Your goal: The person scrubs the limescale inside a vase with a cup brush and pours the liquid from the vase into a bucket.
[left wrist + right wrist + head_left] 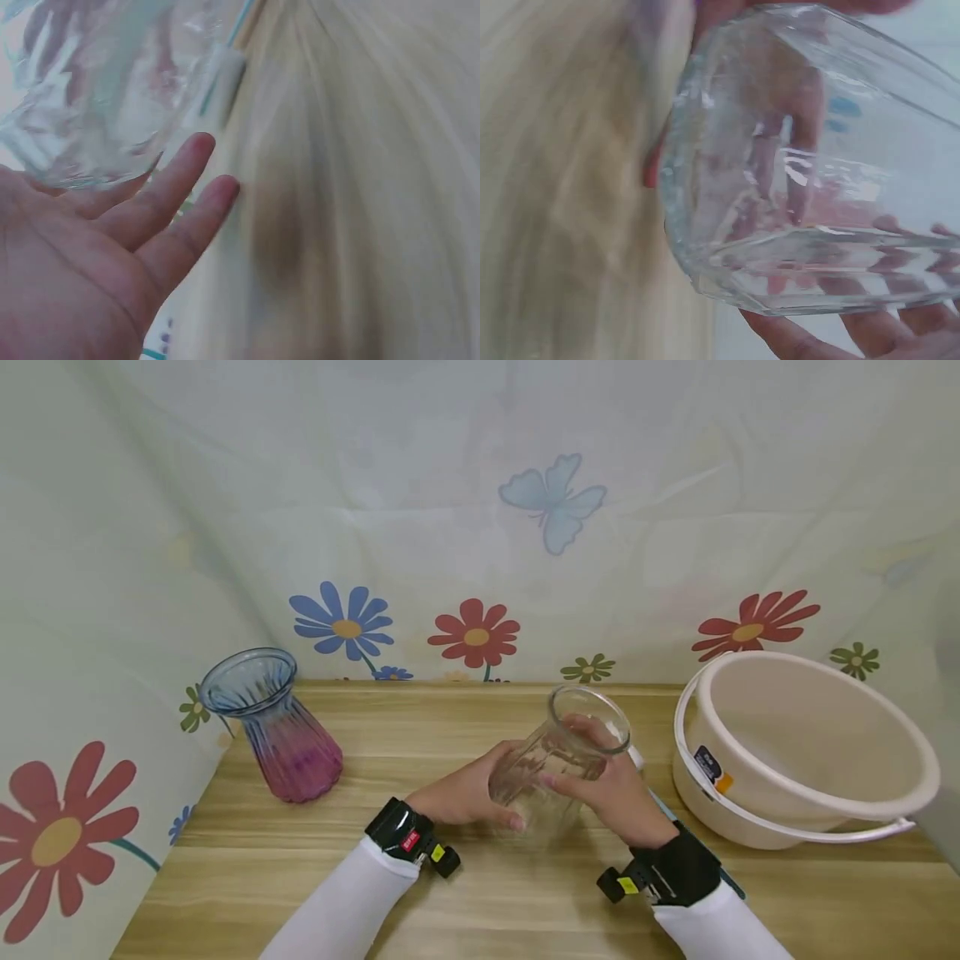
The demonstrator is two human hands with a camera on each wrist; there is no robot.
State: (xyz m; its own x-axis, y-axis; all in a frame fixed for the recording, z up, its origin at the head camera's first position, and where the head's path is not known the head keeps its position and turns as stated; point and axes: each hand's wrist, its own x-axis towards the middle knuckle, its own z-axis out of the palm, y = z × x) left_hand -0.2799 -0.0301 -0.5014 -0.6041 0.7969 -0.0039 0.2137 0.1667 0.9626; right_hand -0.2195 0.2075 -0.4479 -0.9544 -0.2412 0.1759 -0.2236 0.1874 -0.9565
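Observation:
A clear glass vase (528,777) leans in both hands above the table, its round mouth tipped toward the back right. My left hand (468,789) holds its left side, thumb in front. In the left wrist view, two fingers (176,206) of that hand stretch out beside the glass. On the right, my right hand (618,789) grips the vase below the rim, with the thumb across the front. The right wrist view shows the vase's thick faceted base (679,202) and fingers seen through the glass.
At the left stands a ribbed blue-to-pink glass vase (296,743). A cream bucket (780,793) with its handle lowered is at the right. Behind the right hand lies a partly hidden thing with a white end (636,757) and a teal shaft. A flower-patterned sheet (420,543) hangs behind the wooden table (480,893).

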